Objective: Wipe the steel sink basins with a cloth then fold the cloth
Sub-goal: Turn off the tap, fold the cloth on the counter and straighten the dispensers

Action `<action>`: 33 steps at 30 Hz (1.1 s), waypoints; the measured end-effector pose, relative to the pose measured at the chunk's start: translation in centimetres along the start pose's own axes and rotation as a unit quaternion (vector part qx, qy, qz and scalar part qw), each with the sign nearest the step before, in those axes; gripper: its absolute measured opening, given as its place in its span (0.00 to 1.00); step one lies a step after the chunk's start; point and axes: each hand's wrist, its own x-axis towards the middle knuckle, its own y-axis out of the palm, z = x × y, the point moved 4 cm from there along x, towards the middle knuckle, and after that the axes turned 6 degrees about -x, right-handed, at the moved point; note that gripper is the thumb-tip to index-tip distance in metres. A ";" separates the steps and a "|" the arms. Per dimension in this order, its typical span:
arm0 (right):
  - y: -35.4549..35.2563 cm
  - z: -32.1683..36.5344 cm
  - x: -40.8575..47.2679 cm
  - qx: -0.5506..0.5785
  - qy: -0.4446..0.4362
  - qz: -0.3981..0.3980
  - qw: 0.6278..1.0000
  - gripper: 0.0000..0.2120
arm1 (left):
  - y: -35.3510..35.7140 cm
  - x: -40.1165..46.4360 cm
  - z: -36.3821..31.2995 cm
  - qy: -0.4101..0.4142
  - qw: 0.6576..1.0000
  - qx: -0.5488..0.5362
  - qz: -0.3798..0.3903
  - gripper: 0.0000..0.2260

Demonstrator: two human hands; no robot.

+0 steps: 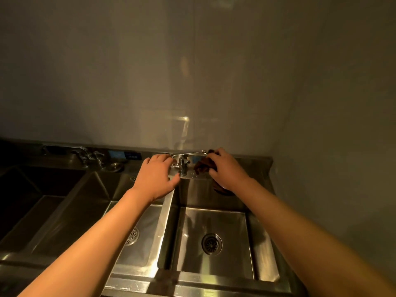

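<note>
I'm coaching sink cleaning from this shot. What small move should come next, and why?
Probably lower the right hand, which grips the dark cloth up by the faucet, into the right basin below it; both hands sit at the back ledge, and no cloth touches a basin.

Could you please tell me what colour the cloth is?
Dark brown; the cloth shows in the head view, held by the right hand.

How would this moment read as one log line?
stage: wiping near faucet | left hand: resting on faucet | right hand: gripping brown cloth | right basin: no cloth in it
</note>
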 end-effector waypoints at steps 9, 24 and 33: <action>-1.1 12.9 1.0 0.038 -0.084 -0.013 0.996 0.21 | -6.0 -5.6 5.2 -0.007 0.995 -0.070 -0.069 0.33; 8.7 46.4 0.4 0.041 -0.305 0.026 0.951 0.27 | -16.7 -25.1 27.2 -0.141 0.985 -0.052 -0.081 0.19; 13.9 61.1 -0.5 0.030 -0.396 0.044 0.917 0.28 | -21.5 -36.3 37.5 -0.230 0.969 0.000 -0.093 0.14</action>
